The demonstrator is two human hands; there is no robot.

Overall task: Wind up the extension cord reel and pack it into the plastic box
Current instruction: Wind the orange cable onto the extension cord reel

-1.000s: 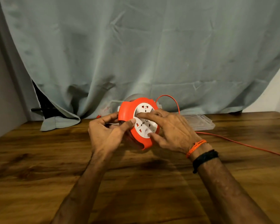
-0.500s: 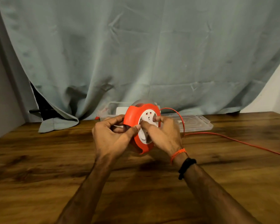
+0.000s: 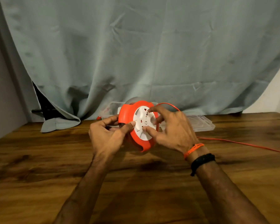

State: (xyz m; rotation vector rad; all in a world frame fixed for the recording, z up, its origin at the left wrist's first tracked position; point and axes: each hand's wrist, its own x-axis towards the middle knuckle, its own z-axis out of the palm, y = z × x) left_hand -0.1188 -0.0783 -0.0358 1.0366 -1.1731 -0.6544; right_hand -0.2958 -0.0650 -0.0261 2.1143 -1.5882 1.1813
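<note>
At the back, 1 grey curtain point(image 3: 152, 54); below it, 1 wooden table point(image 3: 136, 183); at its far edge, 1 clear plastic box point(image 3: 111, 109). Held above the wood, 1 orange extension cord reel point(image 3: 128, 115): left hand point(image 3: 107, 135) clasps its rim, right hand point(image 3: 173, 130) grips its white face with bent fingertips. 1 orange cord point(image 3: 241, 143) trails right.

Two bare hands, the left hand point(image 3: 107, 135) and the right hand point(image 3: 173, 131), are gripping one round orange-and-white plastic extension cord reel point(image 3: 140, 115). One thin orange cord point(image 3: 242, 143) is trailing away to the right of the right hand. One clear plastic box point(image 3: 110, 109) and one flat clear plastic lid point(image 3: 200, 123) are lying beyond the hands.
</note>
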